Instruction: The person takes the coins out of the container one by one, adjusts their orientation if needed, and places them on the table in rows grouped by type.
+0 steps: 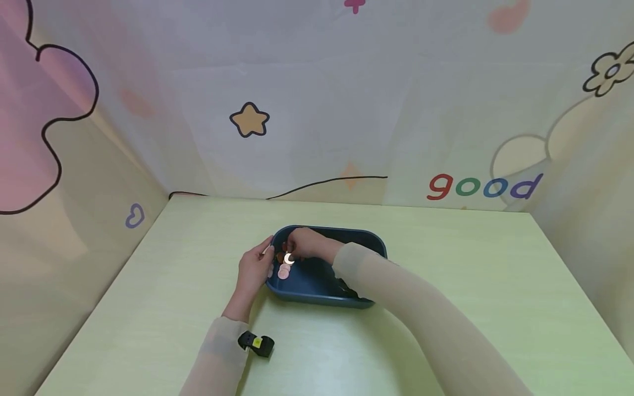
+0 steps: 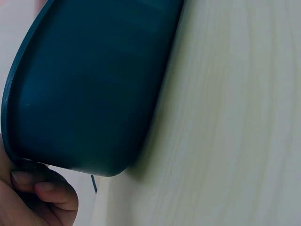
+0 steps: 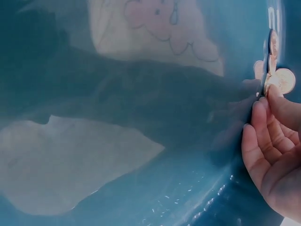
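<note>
A dark blue tray (image 1: 317, 301) with rounded corners and raised sides sits mid-table. My left hand (image 1: 253, 269) grips its left end, thumb at the rim; in the left wrist view, curled fingers (image 2: 56, 193) lie against the outer side of the tray (image 2: 89, 94). Inside the tray, my right hand (image 1: 308, 243) reaches to the left end, where several coins (image 1: 284, 272) lie close together, one shining brightly. In the right wrist view, the thumb and fingertips of the right hand (image 3: 277, 146) pinch at a coin beside the other coins (image 3: 285, 81).
The pale wood-grain table (image 1: 475, 286) spreads out around the tray. A printed cloth backdrop (image 1: 317, 110) rises behind and at both sides. A black wristband (image 1: 256, 344) with a yellow square is on the left sleeve. The right forearm crosses over the tray's right end.
</note>
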Tool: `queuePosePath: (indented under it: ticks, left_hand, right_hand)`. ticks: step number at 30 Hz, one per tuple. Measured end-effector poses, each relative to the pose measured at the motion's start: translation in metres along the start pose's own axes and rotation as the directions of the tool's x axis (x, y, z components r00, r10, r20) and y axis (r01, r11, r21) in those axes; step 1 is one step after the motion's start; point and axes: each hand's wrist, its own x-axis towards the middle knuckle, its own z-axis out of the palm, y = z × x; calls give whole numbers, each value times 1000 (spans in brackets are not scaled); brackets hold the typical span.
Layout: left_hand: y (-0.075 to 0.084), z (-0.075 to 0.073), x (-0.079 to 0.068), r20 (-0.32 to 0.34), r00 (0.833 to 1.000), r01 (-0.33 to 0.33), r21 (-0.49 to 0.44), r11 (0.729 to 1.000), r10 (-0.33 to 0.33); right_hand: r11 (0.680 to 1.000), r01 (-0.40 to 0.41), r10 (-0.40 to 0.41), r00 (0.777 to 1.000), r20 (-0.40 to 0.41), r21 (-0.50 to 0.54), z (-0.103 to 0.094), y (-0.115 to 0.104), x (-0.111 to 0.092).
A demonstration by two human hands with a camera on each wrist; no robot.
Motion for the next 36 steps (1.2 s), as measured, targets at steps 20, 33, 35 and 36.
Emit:
queuePosePath:
  ticks: [20, 33, 35, 36]
  left_hand:
    - [-2, 2, -3, -3, 1000, -17, 16, 1000, 17]
    - [-2, 1, -1, 5, 1000, -12, 12, 1000, 12]
    - [-2, 1, 0, 9, 1000, -13, 10, 1000, 13]
    - [-2, 1, 0, 10, 1000, -15, 10, 1000, 15]
  right_hand:
    - [996, -5, -3, 997, 82, 94, -33, 2, -16]
    - [977, 61, -59, 998, -16, 206, -61, 5, -67]
    - [974, 52, -46, 998, -32, 221, -63, 7, -75]
    - [973, 52, -43, 998, -42, 225, -64, 9, -79]
